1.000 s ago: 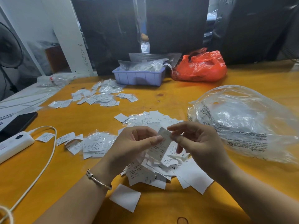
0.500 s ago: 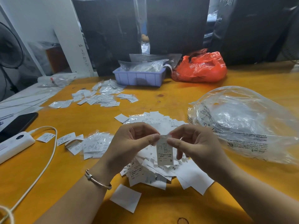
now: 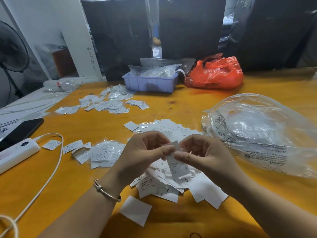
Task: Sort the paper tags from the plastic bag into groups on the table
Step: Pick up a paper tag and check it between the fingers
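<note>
Both hands meet over the middle of the orange table (image 3: 171,103). My left hand (image 3: 142,155) and my right hand (image 3: 204,155) pinch the top of one white paper tag (image 3: 177,167), which hangs tilted below my thumbs. Under it lies a big loose heap of white tags (image 3: 164,186). A smaller group of tags (image 3: 101,153) lies to the left, and another group (image 3: 109,103) sits farther back. The clear plastic bag (image 3: 267,133) lies crumpled on the right.
A lilac tray (image 3: 149,84) with clear bags and a red plastic bag (image 3: 216,73) stand at the back. At the left edge are a black phone (image 3: 22,129), a white power bank (image 3: 15,153) and its cable (image 3: 53,169). A blank white slip (image 3: 135,210) lies near me.
The tag has gone from hanging straight between my thumbs to tilting, its lower end swung right. My hands have drawn slightly closer together.
</note>
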A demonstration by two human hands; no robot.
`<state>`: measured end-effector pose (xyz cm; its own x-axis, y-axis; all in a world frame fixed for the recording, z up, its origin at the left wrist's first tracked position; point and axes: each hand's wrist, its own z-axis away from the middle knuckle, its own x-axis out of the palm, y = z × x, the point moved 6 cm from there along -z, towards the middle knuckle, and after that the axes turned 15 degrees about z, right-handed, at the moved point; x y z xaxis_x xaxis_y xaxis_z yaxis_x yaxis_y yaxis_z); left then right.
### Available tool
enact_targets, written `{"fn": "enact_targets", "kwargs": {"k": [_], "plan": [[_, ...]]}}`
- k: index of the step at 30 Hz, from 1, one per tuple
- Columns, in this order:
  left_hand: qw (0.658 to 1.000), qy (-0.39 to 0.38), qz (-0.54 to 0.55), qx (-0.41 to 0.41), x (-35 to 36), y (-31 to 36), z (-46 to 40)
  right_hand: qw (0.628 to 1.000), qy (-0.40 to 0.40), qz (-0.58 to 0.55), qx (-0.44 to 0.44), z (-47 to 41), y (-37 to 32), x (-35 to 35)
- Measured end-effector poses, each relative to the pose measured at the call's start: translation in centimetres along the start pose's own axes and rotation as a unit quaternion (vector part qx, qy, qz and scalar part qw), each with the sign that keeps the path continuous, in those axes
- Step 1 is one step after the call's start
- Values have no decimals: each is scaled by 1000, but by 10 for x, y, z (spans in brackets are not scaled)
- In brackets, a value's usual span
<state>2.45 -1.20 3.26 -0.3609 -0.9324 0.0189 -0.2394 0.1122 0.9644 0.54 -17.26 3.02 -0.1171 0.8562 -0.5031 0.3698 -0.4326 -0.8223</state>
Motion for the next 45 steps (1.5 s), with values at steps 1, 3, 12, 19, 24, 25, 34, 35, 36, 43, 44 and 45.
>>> {"fn": "enact_targets", "kwargs": {"k": [1, 3, 12, 19, 24, 25, 34, 35, 36, 43, 44, 45], "plan": [[1000, 13, 14, 5, -2, 1, 0, 1000, -13, 5, 6, 0, 1, 1], [999, 39, 24, 1, -7, 0, 0, 999, -34, -16, 16, 0, 2, 4], [984, 178, -6, -27, -63, 12, -1, 999, 17, -26, 24, -1, 11, -4], [933, 331, -96, -101, -150, 5, 12, 999, 26, 16, 35, -5, 20, -9], [886, 328, -246, -217, -179, -11, 24, 983, 44, 172, 48, -8, 29, -15], [877, 329, -261, -232, -181, -14, 25, 981, 49, 183, 48, -8, 30, -17], [814, 364, -412, -185, -182, -10, 23, 968, 83, 234, 31, -9, 27, -26], [809, 374, -423, -167, -180, -6, 23, 962, 93, 254, 28, -10, 26, -29], [805, 382, -430, -145, -177, -1, 23, 956, 108, 273, 26, -10, 24, -33], [908, 238, -345, 20, -88, 12, 3, 860, 232, 448, 76, -11, 24, -85], [919, 198, -340, 27, -72, 9, 0, 849, 228, 467, 97, -12, 28, -90], [927, 161, -339, 30, -57, 5, -2, 839, 219, 485, 118, -13, 33, -95]]}}
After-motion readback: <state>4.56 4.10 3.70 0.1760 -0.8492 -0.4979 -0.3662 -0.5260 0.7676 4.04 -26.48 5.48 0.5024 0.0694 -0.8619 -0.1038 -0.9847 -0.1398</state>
